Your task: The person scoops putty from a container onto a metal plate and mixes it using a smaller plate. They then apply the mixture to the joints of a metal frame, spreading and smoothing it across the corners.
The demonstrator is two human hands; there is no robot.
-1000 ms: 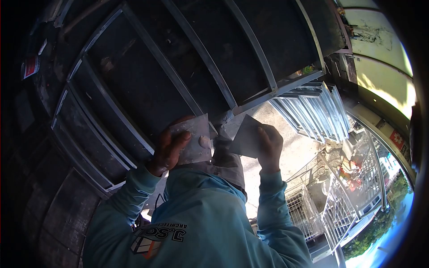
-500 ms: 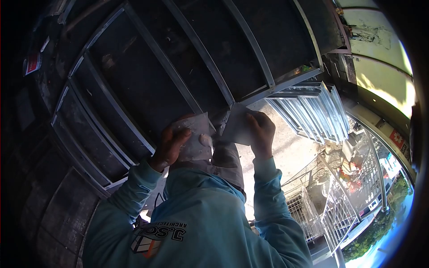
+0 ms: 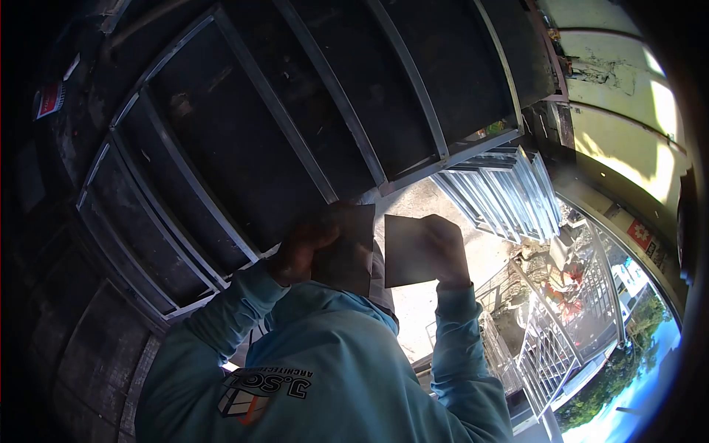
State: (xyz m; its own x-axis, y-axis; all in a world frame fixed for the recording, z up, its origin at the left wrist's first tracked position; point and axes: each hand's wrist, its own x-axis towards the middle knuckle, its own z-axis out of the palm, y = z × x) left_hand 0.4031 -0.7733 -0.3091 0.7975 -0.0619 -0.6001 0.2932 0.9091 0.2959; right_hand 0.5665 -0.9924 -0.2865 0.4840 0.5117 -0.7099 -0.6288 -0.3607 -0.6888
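Observation:
My left hand (image 3: 301, 249) is closed on a thin square plate (image 3: 350, 260), its thumb lying over the near face. That plate is in shadow and looks dark grey. A second flat square plate (image 3: 407, 255), grey-brown with straight edges, is pinched at its far side by my right hand (image 3: 447, 247). Both plates are raised in front of my chest, side by side and a narrow gap apart. Some fingers of both hands are hidden or dim.
A large frame of metal bars (image 3: 332, 96) spans the space ahead over a dark surface. To the right stand stacked shiny metal frames (image 3: 506, 193) and white metal railings (image 3: 550, 354). A yellow-green panel (image 3: 628, 96) is at upper right, and a red-labelled item (image 3: 50, 100) at far left.
Both plates have tilted and now look darker. My right hand has moved slightly right and nearer my body. The left plate has shifted right.

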